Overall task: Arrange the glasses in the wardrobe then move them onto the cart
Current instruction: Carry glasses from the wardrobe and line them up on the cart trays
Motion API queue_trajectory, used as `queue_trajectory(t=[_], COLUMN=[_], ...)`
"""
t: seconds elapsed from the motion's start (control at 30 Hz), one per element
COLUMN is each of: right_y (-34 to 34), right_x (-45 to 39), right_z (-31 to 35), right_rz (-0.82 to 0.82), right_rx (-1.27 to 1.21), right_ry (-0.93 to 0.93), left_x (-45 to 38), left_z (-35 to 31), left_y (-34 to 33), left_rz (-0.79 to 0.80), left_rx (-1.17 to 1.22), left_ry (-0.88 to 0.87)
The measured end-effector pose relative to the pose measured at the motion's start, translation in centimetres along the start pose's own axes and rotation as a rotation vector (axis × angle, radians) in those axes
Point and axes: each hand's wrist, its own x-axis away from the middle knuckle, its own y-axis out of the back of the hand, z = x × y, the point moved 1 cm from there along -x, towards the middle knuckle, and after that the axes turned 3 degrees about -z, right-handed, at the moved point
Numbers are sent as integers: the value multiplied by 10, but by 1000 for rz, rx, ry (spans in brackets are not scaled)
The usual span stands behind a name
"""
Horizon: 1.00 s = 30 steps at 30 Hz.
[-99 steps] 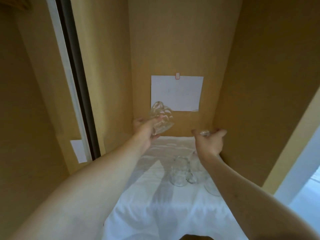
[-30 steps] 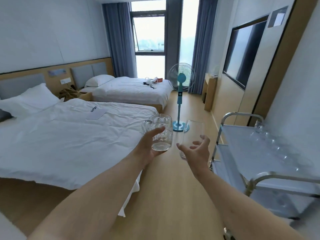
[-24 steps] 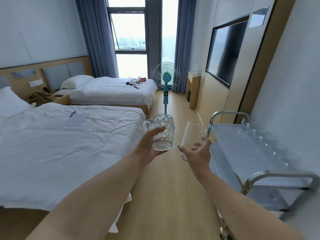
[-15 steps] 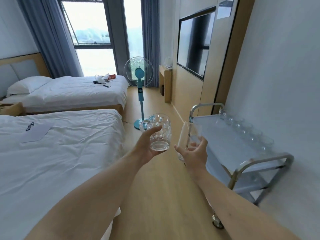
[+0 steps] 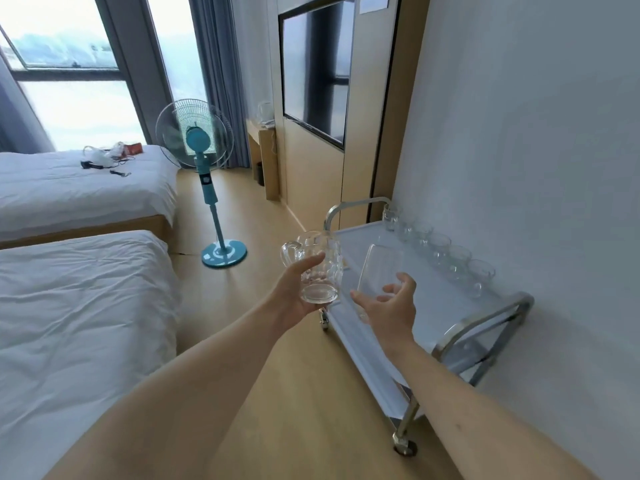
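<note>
Two glasses being carried, one in each hand, beside a cart:

- Left hand is gripping a dimpled glass mug upright, fingers curling round its lower body and thumb lying across its front; the handle is pointing left, and the mug is hanging in the air just left of the cart.
- Right hand is holding a plain tumbler, tilted, over the cart's top; fingers are curling loosely round its lower part.
- Cart, metal-framed on castors, is standing against the grey wall; its top surface is carrying a row of glasses along the wall side.
- Blue pedestal fan is standing on the wooden floor, well apart from the cart.
- Two beds with white bedding are lying at left.
</note>
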Motion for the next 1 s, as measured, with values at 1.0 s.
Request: queue_trajectory(t=[1.0], right_y=[-85], right_x=[-249], right_z=[-114], right_rz=[-318], right_rx=[21], right_ry=[-324], left_x=[-365], left_z=[-14], left_y=[-57], left_rz=[285], left_rx=[-310], left_ry=[362])
